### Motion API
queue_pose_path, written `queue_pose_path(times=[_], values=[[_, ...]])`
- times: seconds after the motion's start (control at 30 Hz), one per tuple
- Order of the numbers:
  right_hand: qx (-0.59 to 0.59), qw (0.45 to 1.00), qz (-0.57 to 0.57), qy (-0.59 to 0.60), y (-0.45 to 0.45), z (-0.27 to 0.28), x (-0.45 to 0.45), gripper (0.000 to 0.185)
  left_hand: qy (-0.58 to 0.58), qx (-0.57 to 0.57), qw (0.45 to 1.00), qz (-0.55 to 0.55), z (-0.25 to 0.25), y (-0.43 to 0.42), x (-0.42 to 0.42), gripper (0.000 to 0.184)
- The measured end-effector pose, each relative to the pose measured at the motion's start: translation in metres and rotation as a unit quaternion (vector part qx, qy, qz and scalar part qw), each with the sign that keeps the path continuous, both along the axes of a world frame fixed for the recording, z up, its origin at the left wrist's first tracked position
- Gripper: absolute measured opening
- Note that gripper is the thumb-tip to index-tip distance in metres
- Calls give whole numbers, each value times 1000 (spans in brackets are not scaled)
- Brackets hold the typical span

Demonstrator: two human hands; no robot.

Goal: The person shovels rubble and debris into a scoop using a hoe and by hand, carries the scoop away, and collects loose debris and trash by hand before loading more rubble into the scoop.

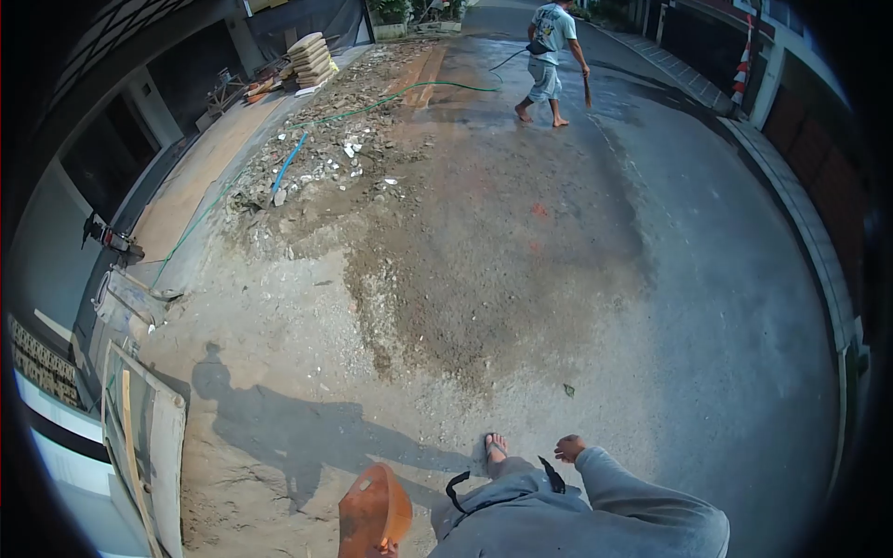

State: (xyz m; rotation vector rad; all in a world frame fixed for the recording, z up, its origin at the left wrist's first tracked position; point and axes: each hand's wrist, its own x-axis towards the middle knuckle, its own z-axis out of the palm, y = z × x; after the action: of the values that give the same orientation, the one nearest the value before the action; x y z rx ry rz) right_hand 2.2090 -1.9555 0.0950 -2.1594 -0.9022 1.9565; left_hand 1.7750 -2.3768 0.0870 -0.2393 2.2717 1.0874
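My left hand shows only as fingertips at the bottom edge, closed over the rim of an orange plastic bucket. The bucket hangs tilted beside my left leg, above sandy ground, and its underside is hidden. Out to the right, my right hand hangs in front of a long grey sleeve. Its fingers are loosely curled and a little apart, with nothing seen in them. Below it is grey pavement. One sandalled foot stands forward between the bucket and my right hand.
Broken rubble lines the left roadside, crossed by a green hose. A wood-framed panel stands at lower left. Farther up the wet road, another person walks barefoot holding a brown stick-like tool. Stacked sacks stand far left.
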Motion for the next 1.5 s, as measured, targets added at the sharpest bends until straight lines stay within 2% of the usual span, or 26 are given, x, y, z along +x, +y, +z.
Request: queue_pose_path(times=[0.07, 0.13, 0.2, 0.27, 0.3, 0.37, 0.43, 0.47, 0.5, 0.53, 0.57, 0.6, 0.67, 0.7, 0.8, 0.9, 0.97, 1.1, 1.17, 1.2, 1.23, 1.27, 1.3, 1.33, 1.43, 1.5], values=[[-13, 998, -18, -51, 38, 5, -6, 27, 66, 31, 997, -39, -2, 10, -9, 52], [10, 999, 41, -9, 86, 12, -23, 28, -92, 156, 980, 87, -11, 50, -44, 49], [31, 999, 43, -5, 126, 13, -46, 28, -239, 266, 910, 211, -19, 83, -73, 47], [51, 998, 46, -1, 152, 5, -73, 28, -162, 216, 954, 128, -18, 117, -90, 41], [47, 998, 40, -1, 167, 1, -89, 28, -59, 154, 986, 9, -15, 136, -95, 38], [42, 998, 41, -2, 194, -4, -121, 29, 113, 81, 983, -123, -19, 165, -109, 34], [23, 997, 71, 3, 221, -8, -160, 29, -105, 117, 977, 146, -18, 212, -146, 34], [24, 997, 70, 4, 235, -8, -179, 29, -314, 139, 854, 391, -11, 238, -167, 36], [35, 996, 77, 6, 247, -7, -198, 29, -314, 138, 855, 389, -1, 260, -181, 36], [44, 995, 86, 8, 256, -5, -218, 29, -283, 90, 925, 235, -3, 280, -200, 36], [42, 997, 62, 6, 267, -6, -236, 30, -188, -52, 978, -68, -13, 287, -224, 38], [37, 997, 73, 0, 284, 4, -259, 30, -151, -182, 935, -264, -13, 299, -243, 41], [9, 999, -33, 24, 297, 29, -298, 32, -122, -264, 884, -366, -16, 310, -270, 44], [2, 1000, -9, 24, 312, 33, -322, 32, -117, -235, 906, -333, -17, 327, -289, 43], [2, 997, 70, 15, 347, 37, -378, 34, -204, -23, 979, 6, -22, 368, -345, 42], [29, 999, 29, 34, 390, 49, -444, 35, -282, 90, 906, 303, -23, 404, -401, 41], [23, 999, 10, 36, 414, 52, -480, 36, -304, 119, 843, 427, -18, 439, -437, 41], [47, 998, 1, 45, 450, 28, -535, 34, -320, 165, 833, 420, 0, 490, -501, 47], [46, 998, 32, 30, 469, 7, -553, 31, -198, 183, 945, 186, -40, 498, -529, 42], [48, 997, 62, 16, 480, -1, -561, 28, -196, 182, 945, 188, -37, 513, -540, 42], [47, 997, 62, 18, 493, -5, -571, 28, -99, 75, 992, 2, -29, 531, -552, 40], [31, 997, 69, 29, 507, -9, -582, 26, 5, -38, 982, -184, -25, 548, -566, 39], [26, 996, 72, 38, 524, -12, -593, 25, 10, -38, 982, -185, -20, 566, -581, 39], [20, 996, 74, 47, 541, -16, -605, 24, -44, 50, 996, -54, -18, 585, -595, 30], [25, 978, 206, -38, 607, -3, -648, 24, -111, 157, 976, 98, -8, 645, -636, 21], [-14, 993, 119, -15, 659, -1, -685, 25, -127, 160, 971, 124, 14, 670, -654, 20]])
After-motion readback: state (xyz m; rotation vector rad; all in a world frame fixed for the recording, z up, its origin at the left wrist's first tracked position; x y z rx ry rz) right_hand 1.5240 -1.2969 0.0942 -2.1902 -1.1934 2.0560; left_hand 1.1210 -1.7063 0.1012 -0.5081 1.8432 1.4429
